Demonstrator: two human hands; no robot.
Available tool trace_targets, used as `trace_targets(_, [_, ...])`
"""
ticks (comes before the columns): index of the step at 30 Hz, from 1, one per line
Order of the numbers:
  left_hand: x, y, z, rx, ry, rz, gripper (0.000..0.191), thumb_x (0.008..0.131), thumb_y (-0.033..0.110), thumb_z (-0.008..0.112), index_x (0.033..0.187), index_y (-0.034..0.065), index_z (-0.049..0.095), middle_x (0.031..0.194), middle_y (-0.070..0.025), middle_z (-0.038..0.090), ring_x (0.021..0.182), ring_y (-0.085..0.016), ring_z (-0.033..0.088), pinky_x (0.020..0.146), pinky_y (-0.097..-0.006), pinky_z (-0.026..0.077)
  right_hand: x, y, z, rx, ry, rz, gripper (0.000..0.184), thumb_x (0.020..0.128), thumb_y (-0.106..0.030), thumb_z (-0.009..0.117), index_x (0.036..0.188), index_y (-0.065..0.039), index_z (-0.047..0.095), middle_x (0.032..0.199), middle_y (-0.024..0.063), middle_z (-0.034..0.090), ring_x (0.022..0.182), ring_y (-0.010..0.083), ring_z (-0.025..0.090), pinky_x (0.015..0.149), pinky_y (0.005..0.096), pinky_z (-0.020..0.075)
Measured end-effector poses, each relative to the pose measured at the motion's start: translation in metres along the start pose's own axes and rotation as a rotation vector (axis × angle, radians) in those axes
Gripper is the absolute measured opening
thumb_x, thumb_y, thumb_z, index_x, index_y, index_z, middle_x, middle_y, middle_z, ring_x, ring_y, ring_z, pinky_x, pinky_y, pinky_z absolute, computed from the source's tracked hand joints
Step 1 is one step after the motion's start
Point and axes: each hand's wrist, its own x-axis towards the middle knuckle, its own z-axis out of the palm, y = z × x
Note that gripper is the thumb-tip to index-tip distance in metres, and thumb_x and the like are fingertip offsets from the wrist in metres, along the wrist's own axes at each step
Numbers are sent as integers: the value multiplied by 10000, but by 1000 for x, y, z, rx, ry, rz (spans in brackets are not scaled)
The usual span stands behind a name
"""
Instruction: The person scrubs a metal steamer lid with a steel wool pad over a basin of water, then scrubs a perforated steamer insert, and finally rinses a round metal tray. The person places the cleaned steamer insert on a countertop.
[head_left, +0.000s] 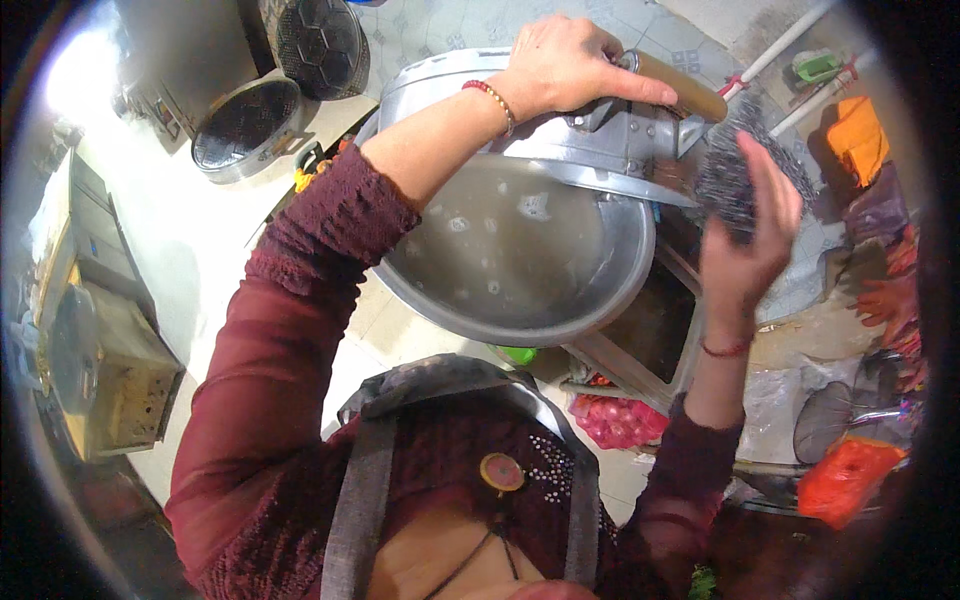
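A large metal basin (630, 292) holds cloudy water before me. Over its far part an aluminium pot (517, 146) is held tilted, its flat rim reaching across the basin. My left hand (562, 71) grips the pot's side by a brown tubular handle (667, 82), the thumb lying along it. At the right, my right hand (757, 217) is closed around a dark grey fibrous cloth or scrubbing pad (727, 180), beside the handle and the pot's right side. The hand is slightly blurred, and some fingers are hidden behind the pad.
The basin is by a metal frame (637, 367), with a pink net bag of round produce (619, 421) below. Round sieves (247, 124) stand at the upper left. White pipes (780, 49), an orange cloth (859, 139) and a red plastic bag (847, 480) are at the right.
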Motion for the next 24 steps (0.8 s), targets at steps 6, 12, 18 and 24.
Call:
trace_targets(6, [-7, -3, -6, -84, 25, -73, 682, 698, 721, 754, 831, 52, 778, 601, -118, 615, 615, -262, 641, 655, -384, 514, -36, -4, 33, 154, -285, -262, 547, 743, -50, 679, 1287, -10, 639, 1298, 120, 651, 1162, 329, 615, 1032, 430, 451])
trace_targets(12, [-3, -2, -6, -89, 24, -77, 664, 716, 678, 773, 922, 47, 797, 638, -101, 659, 618, -221, 654, 650, -359, 517, -41, 19, 12, 352, 217, 477, 382, 918, -83, 585, 1288, -1, 629, 1285, 134, 647, 1173, 291, 614, 1062, 432, 461])
trace_targets(18, [7, 4, 1, -103, -41, -163, 707, 691, 729, 750, 851, 41, 786, 646, -127, 668, 647, -253, 678, 688, -370, 540, -69, -13, 32, 339, -434, -155, 376, 904, -218, 604, 1246, -71, 656, 1278, 136, 653, 1083, 315, 639, 972, 477, 476])
trace_targets(24, [7, 5, 2, -147, -2, -177, 665, 706, 689, 762, 887, 50, 792, 661, -100, 680, 656, -206, 677, 689, -340, 539, -58, 10, 22, 513, 230, 452, 455, 853, -170, 640, 1284, -27, 617, 1262, 163, 652, 1138, 313, 630, 928, 454, 513])
